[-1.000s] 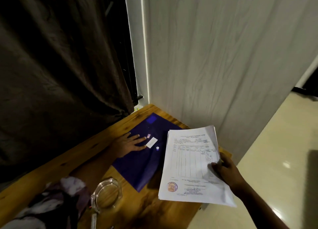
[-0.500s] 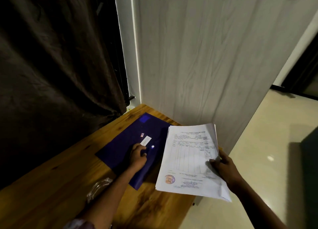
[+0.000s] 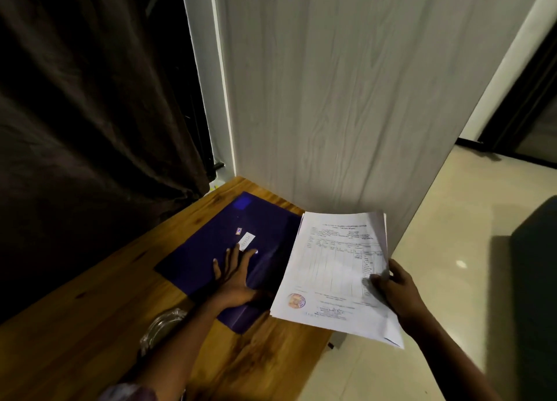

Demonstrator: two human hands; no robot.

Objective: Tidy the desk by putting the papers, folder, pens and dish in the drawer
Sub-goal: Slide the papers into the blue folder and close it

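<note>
The brown wooden desk (image 3: 90,325) carries a dark blue flat plastic folder (image 3: 205,250), its long sides running roughly from 8 toward 2 o'clock. The white printed papers (image 3: 331,274) are held in the air over the desk's 3 o'clock end, covering the folder's near-right edge. The left hand (image 3: 238,277) lies flat on the folder, fingers spread and pointing to 12 o'clock, so the folder sits directly beneath it and this hand is the nearer one. The right hand (image 3: 398,295) pinches the papers' 3 o'clock edge, thumb on top. A clear round glass dish (image 3: 162,325) stands at the folder's 7 o'clock, partly behind the left forearm; its contents cannot be made out. No drawer is in view.
</note>
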